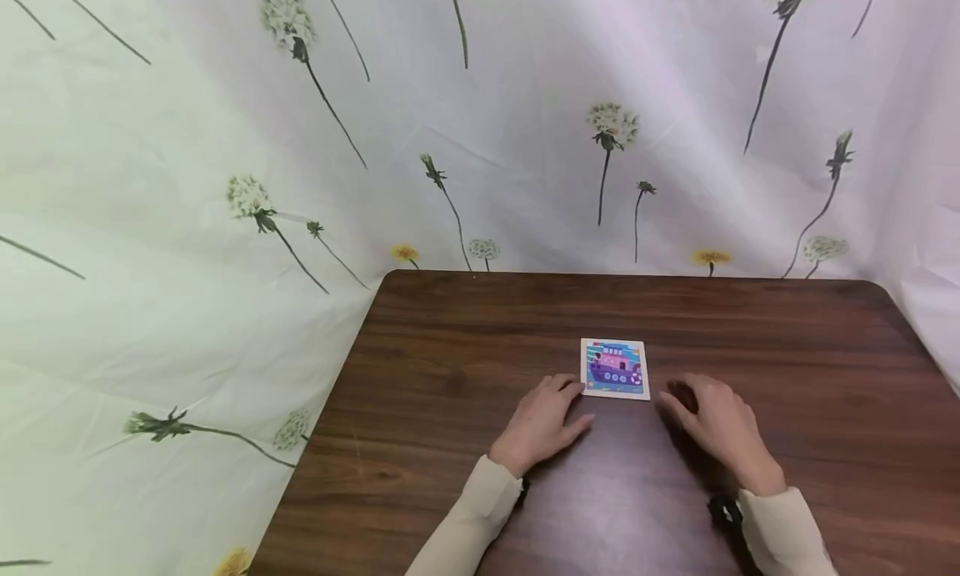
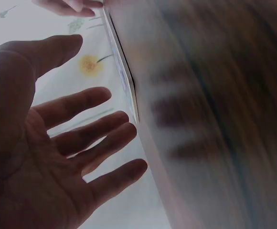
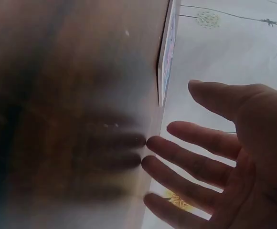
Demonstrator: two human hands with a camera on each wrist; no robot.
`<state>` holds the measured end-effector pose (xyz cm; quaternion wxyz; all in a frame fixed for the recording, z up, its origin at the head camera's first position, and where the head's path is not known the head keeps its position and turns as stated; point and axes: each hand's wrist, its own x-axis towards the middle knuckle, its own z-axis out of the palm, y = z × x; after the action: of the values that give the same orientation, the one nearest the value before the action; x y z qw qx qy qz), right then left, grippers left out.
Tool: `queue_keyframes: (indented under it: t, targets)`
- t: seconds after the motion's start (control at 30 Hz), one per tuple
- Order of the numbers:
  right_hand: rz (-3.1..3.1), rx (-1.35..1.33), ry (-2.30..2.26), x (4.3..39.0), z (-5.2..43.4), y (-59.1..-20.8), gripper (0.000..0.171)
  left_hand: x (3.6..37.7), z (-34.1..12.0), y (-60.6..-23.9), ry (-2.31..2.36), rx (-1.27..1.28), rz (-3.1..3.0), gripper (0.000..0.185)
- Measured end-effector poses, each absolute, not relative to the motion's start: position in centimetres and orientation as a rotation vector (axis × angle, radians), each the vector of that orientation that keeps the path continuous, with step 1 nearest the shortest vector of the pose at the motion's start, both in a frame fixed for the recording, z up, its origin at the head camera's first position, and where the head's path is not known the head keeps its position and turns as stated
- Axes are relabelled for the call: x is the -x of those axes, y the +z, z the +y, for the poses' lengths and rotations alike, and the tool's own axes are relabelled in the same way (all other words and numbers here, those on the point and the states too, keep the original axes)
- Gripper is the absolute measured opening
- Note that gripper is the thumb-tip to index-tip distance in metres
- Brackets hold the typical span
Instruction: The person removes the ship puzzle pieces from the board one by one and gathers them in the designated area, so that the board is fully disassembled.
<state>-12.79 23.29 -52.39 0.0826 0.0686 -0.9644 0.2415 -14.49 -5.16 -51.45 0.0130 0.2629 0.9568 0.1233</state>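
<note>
A square picture board [image 1: 615, 369] with a white border lies flat on the dark wooden table [image 1: 465, 326]. It shows a purple and pink boat on blue. My left hand [image 1: 542, 422] is at the board's left edge, fingertips right by its near left corner, thumb spread toward the middle. To the right of the board, a small gap away, is my right hand [image 1: 716, 418], fingers loosely bent and fingertips low at the tabletop. In the left wrist view the left fingers [image 2: 105, 138] are spread with nothing in them. The right wrist view shows the right palm holding nothing, beside the thin board [image 3: 166, 59].
A white cloth [image 1: 510, 142] printed with dandelions hangs behind the table and along its left side. The table's far edge meets this cloth. Dark bands [image 1: 725, 512] circle the wrists below cream sleeves [image 1: 787, 530].
</note>
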Motion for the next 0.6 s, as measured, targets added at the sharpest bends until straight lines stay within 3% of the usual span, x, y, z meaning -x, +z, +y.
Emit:
queue_keyframes:
  t: [0.23, 0.6]
  targets:
    - [-2.949, -0.294, 0.793, 15.6, 23.2, -51.5, 0.037, 15.4, -4.0, -51.6, 0.311, -0.936, 2.919, 0.057]
    - [-2.964, -0.44, 0.816, 19.9, 22.2, -52.1, 0.037, 15.6, -2.8, -51.7, 0.215, -0.908, 2.872, 0.066]
